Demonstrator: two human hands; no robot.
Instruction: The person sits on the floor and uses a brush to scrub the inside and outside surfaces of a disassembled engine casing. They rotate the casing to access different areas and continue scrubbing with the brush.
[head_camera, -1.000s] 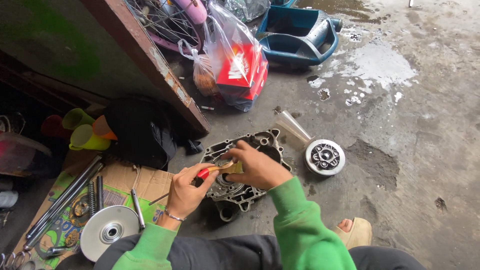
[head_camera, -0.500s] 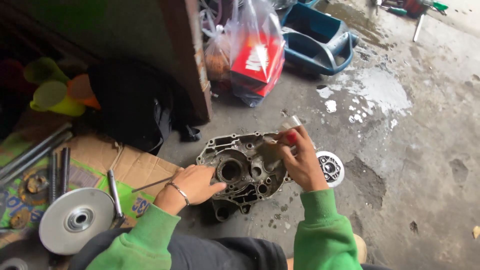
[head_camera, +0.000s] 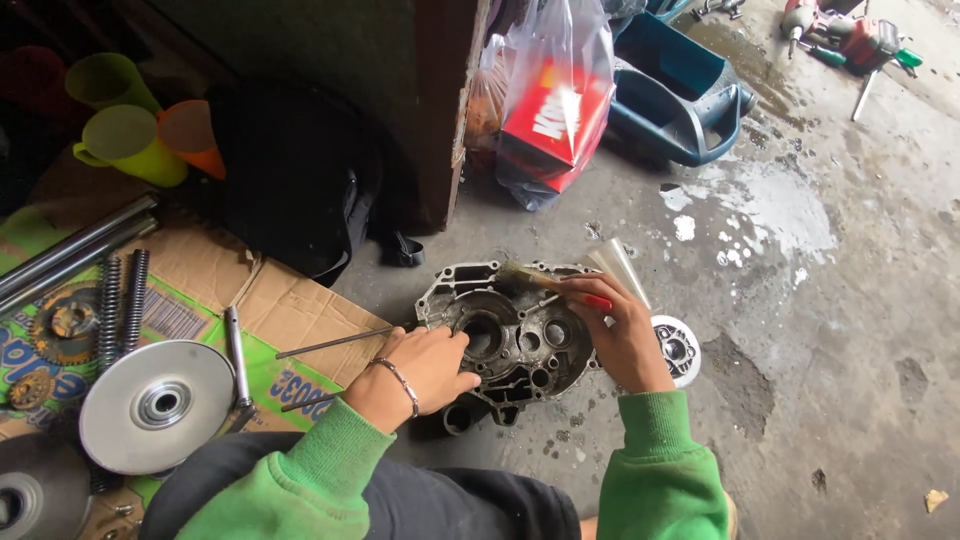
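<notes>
A grey metal engine case (head_camera: 510, 335) lies flat on the concrete floor in front of me. My left hand (head_camera: 425, 368) rests on its near left edge, steadying it. My right hand (head_camera: 620, 335) holds a small brush with a red handle (head_camera: 560, 288); its bristles touch the case's far rim. Both sleeves are green, and a thin bracelet circles my left wrist.
A round white part (head_camera: 680, 350) and a clear tube (head_camera: 620, 268) lie right of the case. Flattened cardboard (head_camera: 290, 310) on the left carries a metal disc (head_camera: 157, 405), rods, springs and a sprocket. Behind stand a bagged red box (head_camera: 555, 115), a blue container (head_camera: 680, 95), plastic cups and a black bag.
The view swung left and closer. My left hand moved from the case's top onto its near left edge. My right hand carried the brush to the case's far rim.
</notes>
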